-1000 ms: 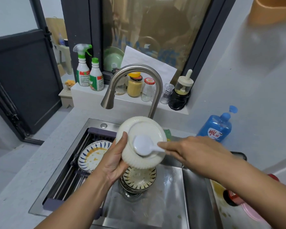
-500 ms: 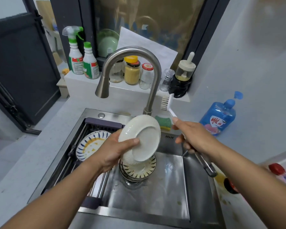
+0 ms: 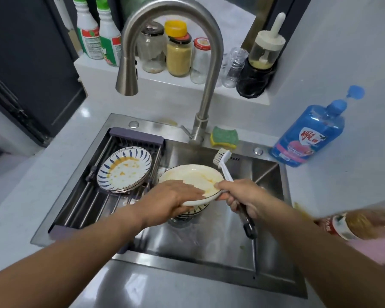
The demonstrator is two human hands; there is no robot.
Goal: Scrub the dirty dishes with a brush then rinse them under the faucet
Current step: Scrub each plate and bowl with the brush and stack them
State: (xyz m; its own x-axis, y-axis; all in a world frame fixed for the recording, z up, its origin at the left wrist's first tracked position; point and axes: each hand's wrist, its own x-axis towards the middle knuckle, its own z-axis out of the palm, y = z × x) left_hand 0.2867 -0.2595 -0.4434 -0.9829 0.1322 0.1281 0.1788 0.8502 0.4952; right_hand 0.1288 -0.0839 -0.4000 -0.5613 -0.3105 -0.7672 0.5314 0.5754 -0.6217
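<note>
1. Plate (image 3: 193, 177), white and streaked with yellow, sits face up and roughly level above the stack of dishes (image 3: 191, 212) in the sink (image 3: 209, 243). My left hand (image 3: 171, 196) grips its near rim.
2. My right hand (image 3: 238, 197) is wrapped round the handle of the brush (image 3: 225, 168), with the thumb touching the plate's right rim. The bristles stand clear of the plate, pointing up toward the sink's back wall.
3. I judge the step in hand to be scrubbing the inner face. I would tip the head down onto the yellow streak, work in circles from centre to rim, and hold the left grip firm so the plate does not rock.
4. The faucet (image 3: 129, 81) shows no water running. Its spout hangs behind and to the left, so rinsing means carrying the plate over there.
5. Blue-patterned plates (image 3: 125, 172), soiled with orange, lean in the rack (image 3: 120, 138) just beside. A slip could knock them or the stack beneath.
6. A sponge (image 3: 224, 138) and a soap bottle (image 3: 307, 134) sit behind, out of the way.
</note>
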